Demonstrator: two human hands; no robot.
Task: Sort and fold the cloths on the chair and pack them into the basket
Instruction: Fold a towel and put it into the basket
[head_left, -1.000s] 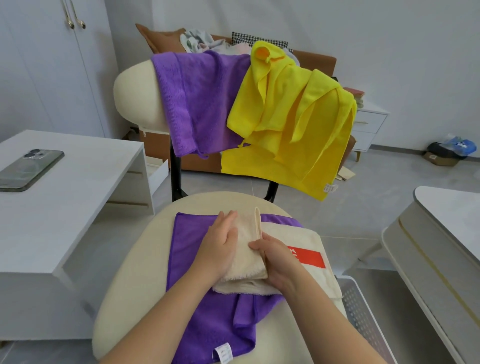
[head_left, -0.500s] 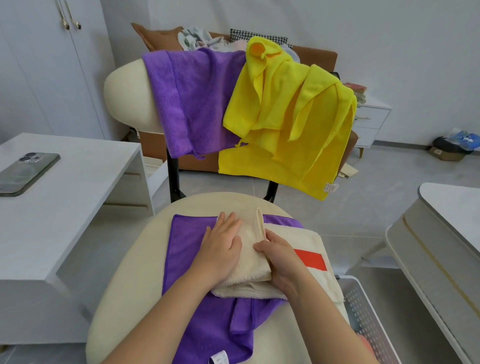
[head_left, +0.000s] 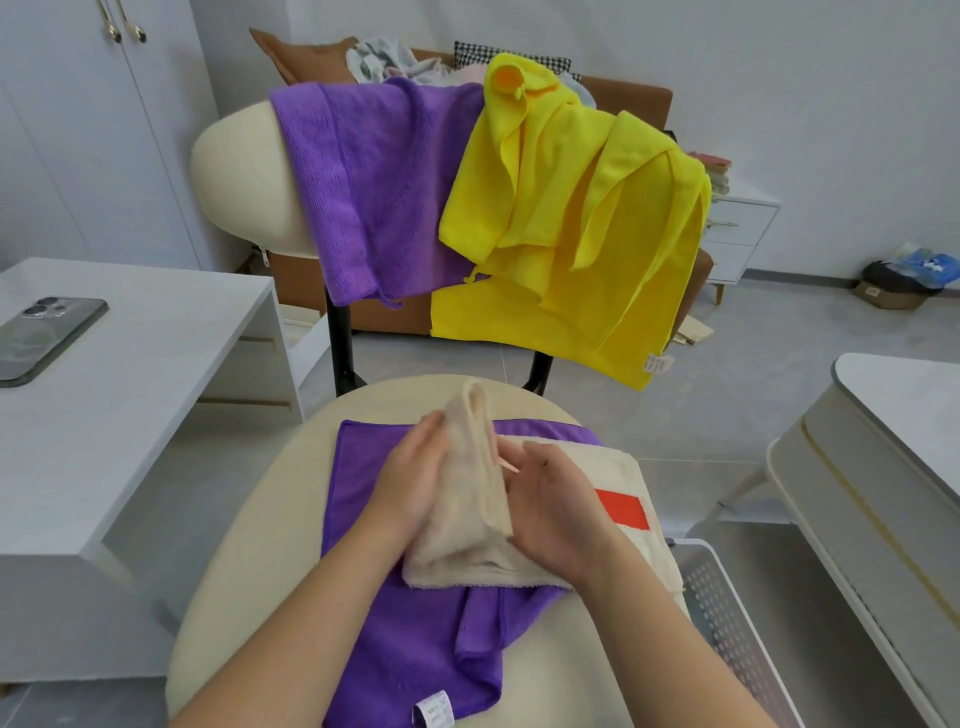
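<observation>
Centrally, at 6 o'clock: round cream upholstered chair seat (head_left: 249, 571) carrying a flat purple microfibre cloth (head_left: 405, 649), its near edge cut off by the frame. On top lies a beige terry cloth with a red patch (head_left: 467, 519). Its left part stands up in a fold, pressed between left hand (head_left: 410, 483) and right hand (head_left: 556, 514), fingers of both near straight, flat against the pile (blurred; right thumb hard to make out). At 12 o'clock, a second purple cloth (head_left: 363, 197) and crumpled yellow cloths (head_left: 571, 234) overlap on the backrest. White perforated plastic basket (head_left: 727, 613) at 4 o'clock, largely hidden by seat and forearm.
</observation>
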